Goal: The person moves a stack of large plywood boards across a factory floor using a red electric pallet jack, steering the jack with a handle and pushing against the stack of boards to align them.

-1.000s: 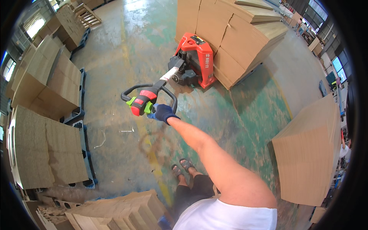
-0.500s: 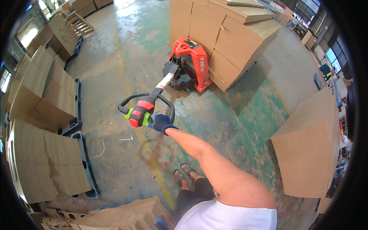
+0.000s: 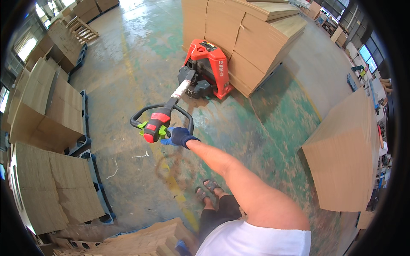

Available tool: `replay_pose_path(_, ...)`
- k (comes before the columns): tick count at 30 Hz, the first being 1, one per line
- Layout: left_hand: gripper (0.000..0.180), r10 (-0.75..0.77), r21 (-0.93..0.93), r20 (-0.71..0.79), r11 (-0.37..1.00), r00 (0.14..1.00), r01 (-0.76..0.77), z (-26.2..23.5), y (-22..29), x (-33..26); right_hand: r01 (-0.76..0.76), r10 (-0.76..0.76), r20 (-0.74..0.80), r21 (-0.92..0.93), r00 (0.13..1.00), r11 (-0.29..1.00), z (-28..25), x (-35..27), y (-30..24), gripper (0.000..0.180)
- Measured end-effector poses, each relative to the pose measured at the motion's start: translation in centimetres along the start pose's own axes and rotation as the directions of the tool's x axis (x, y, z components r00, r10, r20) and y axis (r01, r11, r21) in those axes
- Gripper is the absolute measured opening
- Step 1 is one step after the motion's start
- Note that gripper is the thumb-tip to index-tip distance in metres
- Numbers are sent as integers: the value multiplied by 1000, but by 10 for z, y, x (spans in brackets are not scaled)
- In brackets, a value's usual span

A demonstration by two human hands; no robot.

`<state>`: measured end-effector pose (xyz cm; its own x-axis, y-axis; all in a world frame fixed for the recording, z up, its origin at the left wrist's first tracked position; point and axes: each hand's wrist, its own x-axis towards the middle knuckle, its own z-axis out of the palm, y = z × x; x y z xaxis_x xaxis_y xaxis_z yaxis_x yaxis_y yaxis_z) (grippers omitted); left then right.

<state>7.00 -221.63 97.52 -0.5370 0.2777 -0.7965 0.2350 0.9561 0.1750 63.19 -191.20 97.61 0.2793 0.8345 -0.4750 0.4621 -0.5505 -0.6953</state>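
Observation:
My right hand [image 3: 179, 136], in a dark blue glove with brighter blue fingers, is closed around the right grip of the pallet jack handle [image 3: 159, 120]. Its fingers lie close beside the green thumb lever [image 3: 162, 130]. The handle is a black loop with a red and black control head, tilted toward me. A shaft with a white wrapping joins it to the red pallet jack body [image 3: 220, 68], which stands against a tall stack of brown boards [image 3: 239, 34]. My left hand cannot be made out.
Board stacks on blue pallets [image 3: 95, 183] line the left side. Another brown stack [image 3: 341, 158] stands at the right, and one [image 3: 145, 241] is close behind my left side. My sandalled feet [image 3: 207, 190] are on the worn green floor, by a yellow line [image 3: 177, 192].
The view has shifted slightly, so the jack and the load sit a little further left and higher. My right hand's fingers are slightly lower beside the green lever, still at the handle.

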Motion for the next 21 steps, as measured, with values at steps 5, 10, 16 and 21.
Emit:
replay_pose_path(5, 21, 28, 12, 18, 1000, 999, -28, -6, 4, 12, 39, -39, -44, 7, 998, 999, 12, -3, 2, 57)
replay_pose_path(10, 22, 56, 18, 33, 998, 998, -56, -14, 6, 21, -17, 8, -150, -61, 989, 998, 29, -9, -3, 45)
replay_pose_path(16, 16, 92, 118, 109, 987, 990, -104, -17, 1, 43, 38, -40, -68, -40, 997, 999, 35, -13, 0, 51)
replay_pose_path(21, 19, 304, 79, 150, 945, 941, -318, -13, 0, 86, 44, -44, 0, 46, 999, 998, 41, -26, 3, 61)
